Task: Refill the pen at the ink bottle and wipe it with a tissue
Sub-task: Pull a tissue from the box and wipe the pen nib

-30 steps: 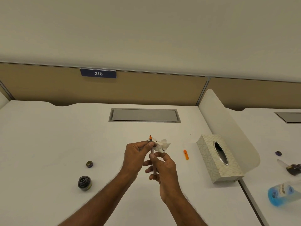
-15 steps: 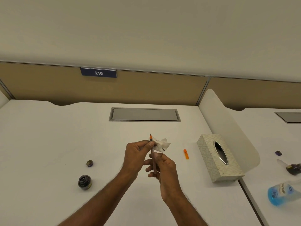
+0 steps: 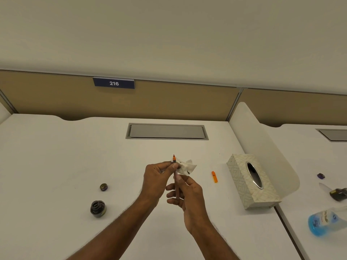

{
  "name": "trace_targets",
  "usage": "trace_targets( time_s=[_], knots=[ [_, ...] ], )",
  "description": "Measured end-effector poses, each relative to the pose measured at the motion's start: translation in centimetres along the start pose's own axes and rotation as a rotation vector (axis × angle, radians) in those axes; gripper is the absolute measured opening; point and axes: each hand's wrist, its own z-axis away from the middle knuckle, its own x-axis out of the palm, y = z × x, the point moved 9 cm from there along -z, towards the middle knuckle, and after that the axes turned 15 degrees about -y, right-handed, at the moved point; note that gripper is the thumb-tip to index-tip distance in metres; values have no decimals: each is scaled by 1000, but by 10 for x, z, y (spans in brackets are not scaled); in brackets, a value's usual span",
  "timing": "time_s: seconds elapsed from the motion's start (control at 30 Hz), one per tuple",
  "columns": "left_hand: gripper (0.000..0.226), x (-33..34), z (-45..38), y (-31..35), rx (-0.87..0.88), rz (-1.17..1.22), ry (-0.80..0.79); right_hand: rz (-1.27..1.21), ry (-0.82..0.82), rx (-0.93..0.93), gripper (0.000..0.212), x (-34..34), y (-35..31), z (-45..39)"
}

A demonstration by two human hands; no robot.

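Note:
The pen (image 3: 174,162) stands almost upright above the desk's middle, its orange nib section pointing up. My left hand (image 3: 157,180) pinches a crumpled white tissue (image 3: 186,167), spotted with dark ink, against the pen just below the nib. My right hand (image 3: 185,194) grips the pen's lower barrel, which is mostly hidden by the fingers. The open ink bottle (image 3: 98,208) sits on the white desk at the left, with its round cap (image 3: 103,187) lying a little behind it.
An orange pen cap (image 3: 214,176) lies right of my hands. A patterned tissue box (image 3: 251,182) stands further right beside a white divider (image 3: 262,147). On the neighbouring desk are a blue liquid bottle (image 3: 326,220), a dark bottle (image 3: 339,194) and a small cap (image 3: 320,175).
My right hand has slid slightly down the pen's barrel. The left hand, the tissue and the pen tip stay where they were.

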Motion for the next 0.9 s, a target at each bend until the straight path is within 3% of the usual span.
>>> trace_targets(
  time_s=[0.17, 0.3, 0.43, 0.7, 0.9],
  knots=[
    [17, 3, 0, 2, 10, 7, -8, -12, -4, -4, 22, 1, -2, 1],
    [22, 4, 1, 6, 21, 32, -8, -23, -1, 35, 36, 0, 1, 1],
    [16, 5, 2, 4, 20, 46, 15, -24, 1, 0, 26, 3, -4, 3],
    [16, 5, 2, 4, -11, 132, 3, 42, 27, -59, 27, 1, -7, 3],
    [17, 7, 1, 5, -34, 177, -26, -71, -66, -38, 31, 9, -6, 2]
  ],
)
